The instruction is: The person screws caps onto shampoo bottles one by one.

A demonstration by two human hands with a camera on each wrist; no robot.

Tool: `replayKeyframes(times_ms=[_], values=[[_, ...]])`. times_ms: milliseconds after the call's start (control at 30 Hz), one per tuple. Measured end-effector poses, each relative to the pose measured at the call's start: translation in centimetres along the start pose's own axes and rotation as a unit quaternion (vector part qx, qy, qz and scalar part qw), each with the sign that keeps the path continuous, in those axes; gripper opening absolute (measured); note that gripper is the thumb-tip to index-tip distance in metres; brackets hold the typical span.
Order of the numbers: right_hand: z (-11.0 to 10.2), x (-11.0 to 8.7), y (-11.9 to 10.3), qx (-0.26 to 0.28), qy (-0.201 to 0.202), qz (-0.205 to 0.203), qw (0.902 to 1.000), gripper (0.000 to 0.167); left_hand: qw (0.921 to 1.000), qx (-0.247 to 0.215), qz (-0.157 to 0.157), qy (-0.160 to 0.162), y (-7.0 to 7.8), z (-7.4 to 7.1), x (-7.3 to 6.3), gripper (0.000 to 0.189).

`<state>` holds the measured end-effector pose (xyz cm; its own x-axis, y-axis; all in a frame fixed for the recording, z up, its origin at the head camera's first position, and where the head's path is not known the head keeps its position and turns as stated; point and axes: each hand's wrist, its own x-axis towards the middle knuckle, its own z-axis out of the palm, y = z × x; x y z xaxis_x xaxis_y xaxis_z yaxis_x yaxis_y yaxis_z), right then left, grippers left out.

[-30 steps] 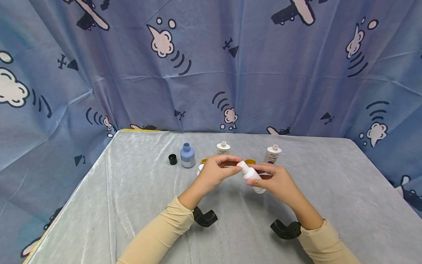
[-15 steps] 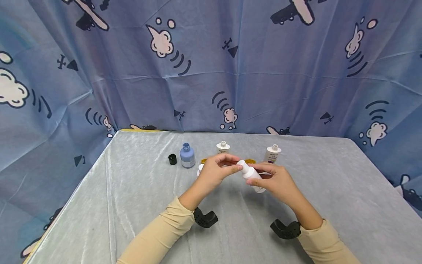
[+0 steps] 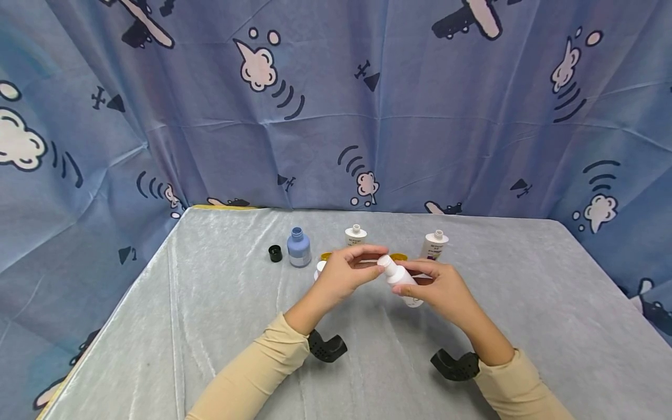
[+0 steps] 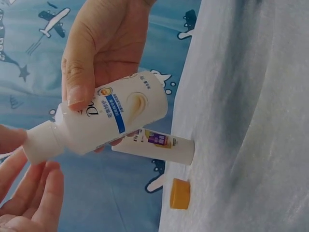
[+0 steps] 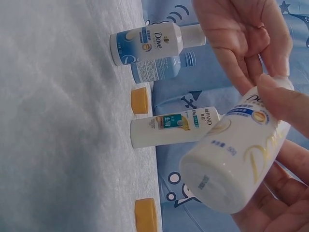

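Note:
A white Dove bottle [image 3: 404,281] is held tilted above the table, its capped end up and to the left. My right hand [image 3: 446,289] grips the bottle's body between thumb and fingers. The bottle's white cap [image 4: 42,141] is still seated on the neck, and my left hand [image 3: 343,271] pinches it with thumb and fingers. In the right wrist view the bottle's base faces the camera, with blue and gold print on its side. Behind the hands stands an uncapped white bottle [image 5: 166,128] with a teal label; another uncapped white bottle [image 4: 154,146] has a purple label.
An uncapped blue bottle [image 3: 298,249] stands at the back left beside a black cap [image 3: 275,253]. One yellow cap [image 5: 140,100] and a second yellow cap [image 4: 180,193] lie on the grey cloth [image 3: 236,303]. A capped blue-and-white Dove bottle [image 5: 147,44] stands partly behind my left hand.
My left fingers shift slightly around the cap, a little back and then forward over it. The bottle and my right hand stay nearly in place.

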<state>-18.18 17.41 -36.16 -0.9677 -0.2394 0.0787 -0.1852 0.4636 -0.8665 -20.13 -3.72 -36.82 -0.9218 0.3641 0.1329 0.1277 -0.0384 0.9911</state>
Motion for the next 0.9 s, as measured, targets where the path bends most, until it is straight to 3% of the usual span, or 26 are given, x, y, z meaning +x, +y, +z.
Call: replayKeyframes(times_ms=[167, 433, 900], values=[[-0.02, -0.01, -0.01, 0.009, -0.001, 0.005, 0.9999, 0.05, 0.9998, -0.013, -0.003, 0.015, 0.0, 0.01, 0.01, 0.04], [0.05, -0.06, -0.01, 0.014, -0.005, 0.005, 0.9999, 0.05, 0.9982, 0.031, -0.019, 0.047, -0.18, 0.13, 0.09, 0.028], [0.04, -0.1, -0.15, 0.01, -0.005, -0.001, 0.9999, 0.049, 0.9994, 0.024, -0.003, 0.023, 0.07, 0.18, -0.09, 0.029]])
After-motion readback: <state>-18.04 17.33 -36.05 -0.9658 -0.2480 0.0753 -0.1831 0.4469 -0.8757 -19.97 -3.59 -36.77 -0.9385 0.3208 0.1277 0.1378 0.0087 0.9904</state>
